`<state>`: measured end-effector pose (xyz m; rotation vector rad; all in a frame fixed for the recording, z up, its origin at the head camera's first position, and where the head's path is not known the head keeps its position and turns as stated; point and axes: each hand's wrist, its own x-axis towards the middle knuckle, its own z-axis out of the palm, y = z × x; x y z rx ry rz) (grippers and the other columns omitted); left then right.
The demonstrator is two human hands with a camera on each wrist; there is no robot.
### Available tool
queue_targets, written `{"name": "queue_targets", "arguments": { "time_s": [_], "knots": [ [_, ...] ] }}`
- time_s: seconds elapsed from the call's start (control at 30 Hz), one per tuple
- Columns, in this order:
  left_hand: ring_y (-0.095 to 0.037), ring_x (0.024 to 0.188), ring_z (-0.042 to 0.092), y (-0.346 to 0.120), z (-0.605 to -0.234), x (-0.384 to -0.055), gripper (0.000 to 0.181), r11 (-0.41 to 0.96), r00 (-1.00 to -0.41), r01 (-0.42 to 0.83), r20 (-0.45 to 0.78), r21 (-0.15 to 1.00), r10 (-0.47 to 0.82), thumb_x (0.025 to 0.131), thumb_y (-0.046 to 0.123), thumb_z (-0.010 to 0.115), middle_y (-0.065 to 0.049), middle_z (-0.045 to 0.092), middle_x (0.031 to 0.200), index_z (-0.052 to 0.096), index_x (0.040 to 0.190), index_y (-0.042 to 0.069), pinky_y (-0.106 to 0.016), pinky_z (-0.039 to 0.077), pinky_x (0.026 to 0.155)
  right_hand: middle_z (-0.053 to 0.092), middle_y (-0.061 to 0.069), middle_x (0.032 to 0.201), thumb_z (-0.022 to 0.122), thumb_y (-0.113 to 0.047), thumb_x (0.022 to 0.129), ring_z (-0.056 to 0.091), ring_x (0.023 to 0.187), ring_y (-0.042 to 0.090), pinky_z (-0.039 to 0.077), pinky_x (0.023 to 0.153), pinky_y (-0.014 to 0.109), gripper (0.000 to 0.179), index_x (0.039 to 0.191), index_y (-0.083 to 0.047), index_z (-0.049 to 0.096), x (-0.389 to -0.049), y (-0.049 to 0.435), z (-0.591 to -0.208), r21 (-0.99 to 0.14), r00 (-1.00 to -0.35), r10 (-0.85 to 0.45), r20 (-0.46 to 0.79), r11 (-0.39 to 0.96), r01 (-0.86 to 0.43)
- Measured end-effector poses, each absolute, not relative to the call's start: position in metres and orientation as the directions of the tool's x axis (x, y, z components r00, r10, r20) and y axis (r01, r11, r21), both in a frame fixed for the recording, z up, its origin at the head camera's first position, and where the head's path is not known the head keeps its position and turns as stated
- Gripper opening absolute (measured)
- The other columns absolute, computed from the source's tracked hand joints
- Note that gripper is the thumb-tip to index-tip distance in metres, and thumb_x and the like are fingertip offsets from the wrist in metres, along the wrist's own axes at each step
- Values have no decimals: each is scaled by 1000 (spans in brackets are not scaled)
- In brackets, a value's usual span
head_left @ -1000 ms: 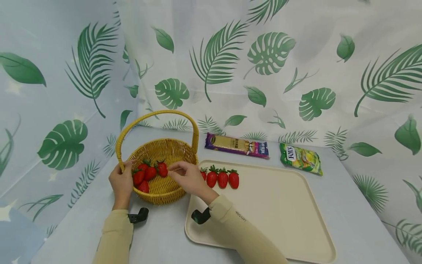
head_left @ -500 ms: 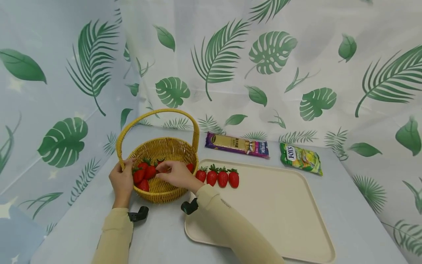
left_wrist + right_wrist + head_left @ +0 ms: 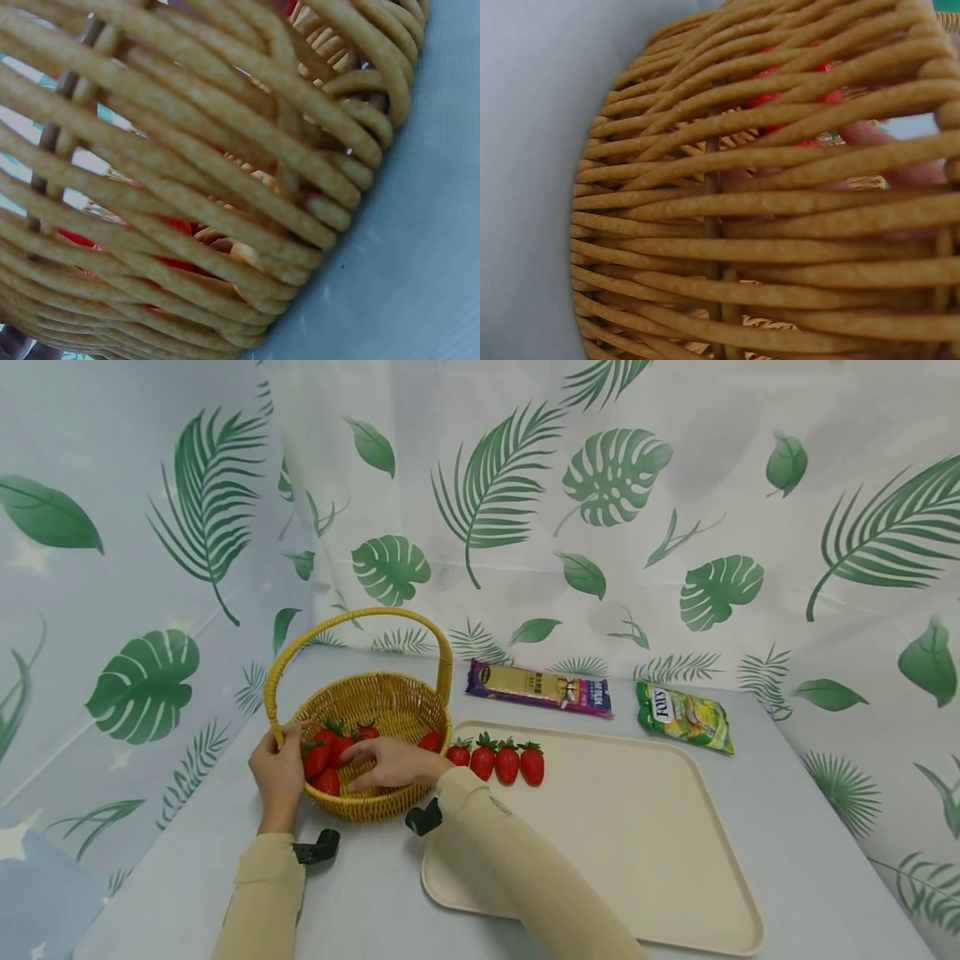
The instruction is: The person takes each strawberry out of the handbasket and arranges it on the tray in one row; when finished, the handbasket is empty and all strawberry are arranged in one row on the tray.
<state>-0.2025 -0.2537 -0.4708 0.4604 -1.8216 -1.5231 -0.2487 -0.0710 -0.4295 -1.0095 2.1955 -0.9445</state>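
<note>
I see the left hand (image 3: 277,770) clasp the basket (image 3: 367,811), likely to steady it; inside it, the right hand (image 3: 395,762), fingers parted beside strawberries (image 3: 316,762), grasps nothing visible.

Strawberries (image 3: 317,762) in basket (image 3: 375,810), tray (image 3: 600,843) right of it, strawberry row (image 3: 507,767) on tray, packets (image 3: 536,688) behind.

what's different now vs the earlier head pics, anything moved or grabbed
The right hand has moved left across the basket, toward the strawberries gathered at its left side; no new grasp is clear. Unchanged: the left hand holding the basket's left side, four strawberries lined up on the tray, purple packet and green packet.
</note>
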Motion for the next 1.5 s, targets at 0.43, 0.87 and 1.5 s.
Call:
{"name": "queue_targets", "arguments": {
  "time_s": [0.43, 0.87, 1.5],
  "knots": [
    [-2, 89, 55, -251, -471, -203, 34, 256, -692, 160, 293, 953, -660, 100, 26, 56, -19, 70, 111, 67, 104, -7, -20, 39, 79, 49, -4, 146, 64, -23, 93, 42, 133, 7, 34, 106, 25, 56, 146, -18, 48, -256, -72, -433, -798, -370, -899, -235, 395, -454],
    [-6, 89, 55, -254, -470, -199, 33, 243, -687, 156, 282, 957, -670, 99, 26, 57, -20, 69, 110, 69, 103, -4, -23, 37, 77, 50, -7, 143, 69, -26, 90, 44, 130, 6, 34, 105, 24, 61, 145, -16, 47, -257, -86, -435, -811, -436, -868, -239, 426, -402],
    [-3, 93, 56, -252, -471, -201, 35, 234, -692, 175, 288, 956, -662, 99, 26, 57, -22, 69, 111, 68, 105, -7, -20, 39, 83, 50, -9, 141, 66, -21, 91, 43, 128, 4, 37, 101, 22, 56, 144, -22, 50, -258, -82, -434, -819, -359, -891, -278, 415, -396]
  ]
}}
